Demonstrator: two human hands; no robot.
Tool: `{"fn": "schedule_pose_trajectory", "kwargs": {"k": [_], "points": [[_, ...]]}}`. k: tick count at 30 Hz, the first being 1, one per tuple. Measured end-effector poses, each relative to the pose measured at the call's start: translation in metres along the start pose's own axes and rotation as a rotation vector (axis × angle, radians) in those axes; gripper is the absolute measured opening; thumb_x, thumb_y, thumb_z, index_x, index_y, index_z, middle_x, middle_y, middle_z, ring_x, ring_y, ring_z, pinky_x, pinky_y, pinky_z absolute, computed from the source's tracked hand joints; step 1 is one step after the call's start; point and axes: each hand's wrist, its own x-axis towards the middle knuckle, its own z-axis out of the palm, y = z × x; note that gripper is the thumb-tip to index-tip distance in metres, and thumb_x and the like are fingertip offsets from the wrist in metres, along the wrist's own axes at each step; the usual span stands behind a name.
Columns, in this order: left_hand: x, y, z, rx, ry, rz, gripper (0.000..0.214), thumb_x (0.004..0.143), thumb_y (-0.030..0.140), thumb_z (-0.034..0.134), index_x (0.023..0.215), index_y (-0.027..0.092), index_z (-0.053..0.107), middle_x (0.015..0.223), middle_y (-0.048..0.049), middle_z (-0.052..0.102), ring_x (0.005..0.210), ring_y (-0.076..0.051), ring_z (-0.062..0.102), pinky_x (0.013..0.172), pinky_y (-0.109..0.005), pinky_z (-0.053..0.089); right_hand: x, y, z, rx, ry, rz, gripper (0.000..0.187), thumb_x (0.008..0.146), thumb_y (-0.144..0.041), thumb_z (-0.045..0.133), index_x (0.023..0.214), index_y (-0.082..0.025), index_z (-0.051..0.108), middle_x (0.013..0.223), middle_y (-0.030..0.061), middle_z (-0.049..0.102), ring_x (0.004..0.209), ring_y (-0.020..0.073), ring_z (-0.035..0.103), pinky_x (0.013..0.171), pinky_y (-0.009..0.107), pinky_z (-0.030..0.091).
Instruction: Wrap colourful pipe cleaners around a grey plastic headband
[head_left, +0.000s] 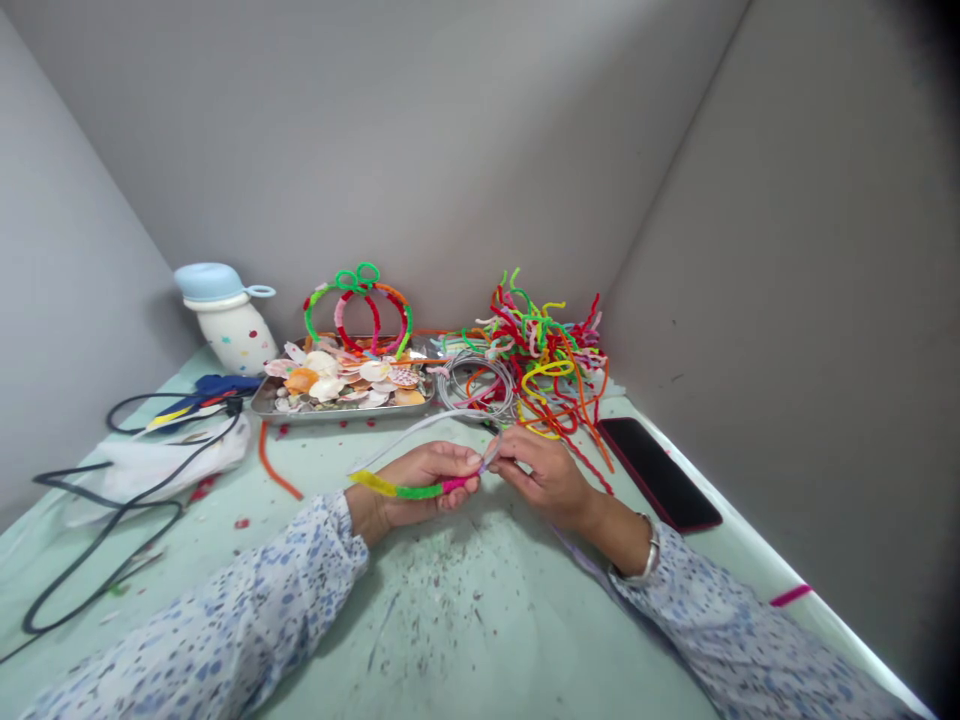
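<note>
My left hand (420, 482) is closed around a headband (397, 487) partly wrapped in yellow, green and pink pipe cleaner; the bare pale band curves up and back from it. My right hand (541, 470) pinches the pink pipe cleaner end at the band, fingertips meeting my left thumb. Both hands rest just above the pale green table (465, 620).
A metal tray (341, 405) of seashells stands behind, with wrapped hoops (360, 305) over it. A heap of pipe cleaners (544, 355) and a wire coil (476, 385) lie at back right. A phone (658, 472) lies right. Glue gun (206, 392), black cord (97, 520), white jar (229, 320) at left.
</note>
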Motion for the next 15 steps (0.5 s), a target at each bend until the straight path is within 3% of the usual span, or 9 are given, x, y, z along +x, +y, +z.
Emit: {"fn": "schedule_pose_trajectory", "kwargs": {"k": [6,10,13,15], "points": [[0.005,0.002,0.002,-0.049,0.047,0.153,0.008,0.076,0.014,0.066,0.073,0.011,0.059,0.060,-0.0002,0.059,0.044,-0.003,0.052,0.043,-0.012,0.042,0.001,0.009,0.002,0.009,0.066,0.039,0.010,0.086,-0.020,0.057,0.094,-0.019,0.063,0.090,0.0064,0.064,0.087,0.0169,0.059,0.078,0.030,0.047],[0.010,0.002,-0.002,-0.108,0.178,0.287,0.010,0.075,0.014,0.068,0.075,0.012,0.058,0.066,-0.0001,0.060,0.050,-0.003,0.054,0.050,-0.011,0.045,0.003,0.008,0.000,-0.016,0.229,0.150,0.012,0.083,-0.023,0.061,0.094,-0.020,0.065,0.095,0.0071,0.062,0.093,0.0189,0.057,0.085,0.034,0.045],[0.011,0.002,-0.006,-0.017,0.268,0.385,0.015,0.074,0.021,0.070,0.076,0.013,0.058,0.067,0.0001,0.060,0.050,-0.004,0.053,0.050,-0.013,0.044,0.007,0.002,-0.003,0.074,0.262,0.344,0.012,0.084,-0.028,0.058,0.088,-0.020,0.067,0.086,0.0053,0.063,0.084,0.0182,0.058,0.078,0.032,0.046],[0.011,0.002,-0.006,0.089,0.305,0.434,0.019,0.073,0.026,0.070,0.075,0.013,0.057,0.066,0.0004,0.061,0.050,-0.005,0.053,0.049,-0.015,0.043,0.010,-0.001,-0.003,0.292,0.117,0.554,0.019,0.086,-0.032,0.055,0.085,-0.018,0.067,0.076,0.0038,0.063,0.070,0.0156,0.058,0.066,0.029,0.046]]}}
